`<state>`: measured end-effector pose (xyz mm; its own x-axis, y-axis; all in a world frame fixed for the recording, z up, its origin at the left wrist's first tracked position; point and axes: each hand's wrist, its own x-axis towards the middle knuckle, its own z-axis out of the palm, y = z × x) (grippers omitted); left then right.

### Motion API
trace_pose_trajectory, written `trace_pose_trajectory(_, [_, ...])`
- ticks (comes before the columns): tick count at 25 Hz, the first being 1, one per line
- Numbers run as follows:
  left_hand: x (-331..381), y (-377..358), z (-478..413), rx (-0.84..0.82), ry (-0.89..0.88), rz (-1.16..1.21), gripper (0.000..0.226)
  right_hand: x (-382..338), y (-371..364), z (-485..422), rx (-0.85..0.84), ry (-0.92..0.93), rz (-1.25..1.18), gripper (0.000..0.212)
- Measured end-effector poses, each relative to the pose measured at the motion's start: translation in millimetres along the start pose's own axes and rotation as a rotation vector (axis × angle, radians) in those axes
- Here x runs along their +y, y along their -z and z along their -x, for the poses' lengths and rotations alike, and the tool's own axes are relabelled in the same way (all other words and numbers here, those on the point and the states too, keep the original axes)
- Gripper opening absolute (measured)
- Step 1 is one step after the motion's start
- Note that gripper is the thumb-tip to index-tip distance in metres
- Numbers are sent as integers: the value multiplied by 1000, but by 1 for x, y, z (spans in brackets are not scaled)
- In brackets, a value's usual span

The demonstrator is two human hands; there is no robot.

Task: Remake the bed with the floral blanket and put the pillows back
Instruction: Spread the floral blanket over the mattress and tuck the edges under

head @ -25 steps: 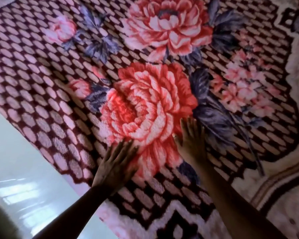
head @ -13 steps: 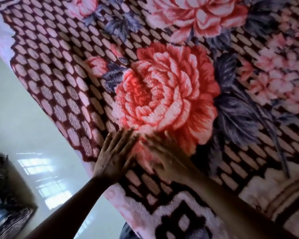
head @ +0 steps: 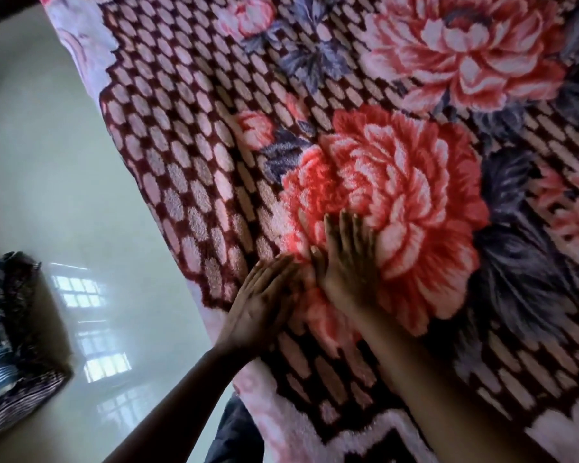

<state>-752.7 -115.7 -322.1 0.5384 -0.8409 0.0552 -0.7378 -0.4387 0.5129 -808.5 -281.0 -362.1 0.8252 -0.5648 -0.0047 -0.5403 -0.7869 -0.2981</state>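
1. We've got both hands down on the blanket [head: 198, 128]. The left hand [head: 264, 302] and right hand [head: 348, 269] lie palm-down with fingers straight and close together, gripping nothing.
2. Why flat? Our guess is smoothing. Open palms can push wrinkles out of that plush pile, where a pinch would just bunch it up.
3. The hands sit side by side, left fingertips just beside the right thumb. To us that looks like the start of a stroke that could sweep outward, but that's only our read.
4. The blanket is spread right under both palms and runs off past them on the far and right sides.
5. The right hand covers the lower petals of the big red flower [head: 398, 202]. The left is just off it, on the checked part near the blanket's left edge, which drops toward the shiny floor [head: 64, 195].
6. No pillows in view. There's a striped bundle [head: 10, 329] on the floor, well apart from the hands, and we can't tell what it is.
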Motion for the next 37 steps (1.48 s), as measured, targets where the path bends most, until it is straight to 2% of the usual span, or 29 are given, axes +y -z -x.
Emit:
trace_pose_trajectory(2, [-3,20,-2,52,70,167,46,-24,-1,11,30,-41,26,61])
trace_pose_trajectory(5, [-40,54,-23,85,-32,45,46,-52,-4,27,63,36,21,52])
trace_pose_trajectory(8, [-91,81,-69,81,-91,-40,51,-43,8,-7,39,175,-48,54])
trace_pose_trajectory(11, [-134,93,-113,88,-53,-165,65,-36,9,-100,-3,19,-96,64])
trace_pose_trajectory(13, [-168,97,-134,53,54,-276,73,-38,3,-167,-66,-118,-120,65])
trace_pose_trajectory(15, [-200,98,-142,-15,111,-365,77,-44,-9,-214,-92,-214,-55,63])
trace_pose_trajectory(17, [-222,95,-137,-26,64,-428,72,-51,-20,-229,-81,-255,45,64])
trace_pose_trajectory(19, [-237,98,-127,-44,32,-402,65,-71,-29,-218,-39,-192,93,69])
trace_pose_trajectory(22, [-247,104,-115,3,12,-347,60,-112,-35,-183,-32,38,58,70])
trace_pose_trajectory(24, [-240,105,-101,128,120,-164,57,-140,-34,-166,-64,133,56,65])
trace_pose_trajectory(25, [-226,103,-87,224,268,25,59,-153,-34,-156,-88,168,60,63])
trace_pose_trajectory(26, [-205,101,-73,340,478,301,63,-161,-35,-147,-103,189,70,62])
trace_pose_trajectory(28, [-159,102,-50,555,950,1049,72,-176,-37,-130,-116,226,77,61])
trace_pose_trajectory(29, [-142,99,-43,594,1082,1371,71,-182,-36,-123,-115,251,75,60])
trace_pose_trajectory(30, [-132,94,-39,567,1126,1606,67,-186,-35,-116,-115,277,74,60])
trace_pose_trajectory(33, [-136,84,-30,480,1015,1907,79,-194,-36,-94,-109,366,114,60])
trace_pose_trajectory(37, [-153,74,-28,516,1060,2022,88,-210,-41,-56,-155,508,114,63])
